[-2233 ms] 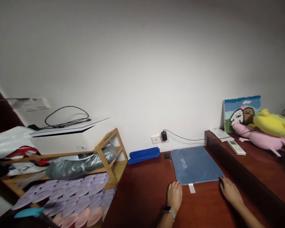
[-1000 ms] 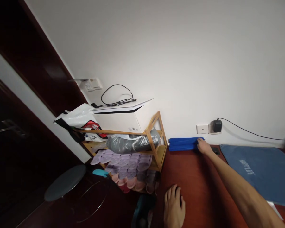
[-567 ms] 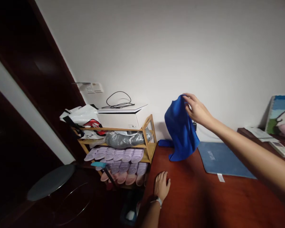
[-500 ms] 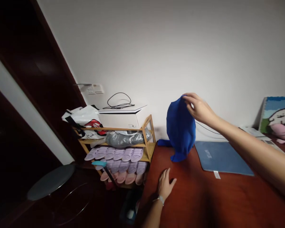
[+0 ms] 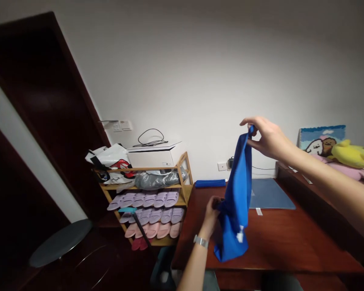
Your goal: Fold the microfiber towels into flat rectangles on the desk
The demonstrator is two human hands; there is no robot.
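Note:
A blue cloth [image 5: 238,190] with a small white tag hangs upright over the reddish-brown table [image 5: 279,242], its lower end spread near the front edge. My right hand [image 5: 266,135] pinches its gathered top between thumb and fingers. Lower down, my left hand [image 5: 211,212], with a silver watch on the wrist, is curled at the cloth's left side. Some of its fingertips are hidden there. Behind the cloth lies a flat grey-blue mat [image 5: 273,195] with a white tag. A folded blue strip of fabric [image 5: 210,183] rests at the table's back left.
Left of the table stands a wooden rack [image 5: 186,178] with rows of slippers [image 5: 150,199] and a white box [image 5: 150,157] on top. A round stool [image 5: 60,242] is further left. Plush toys [image 5: 352,153] and a picture [image 5: 320,137] sit at the right.
The blue cloth has come nearer the table's front edge and hangs longer and narrower. My left hand has risen from the tabletop to the cloth. The view has shifted right.

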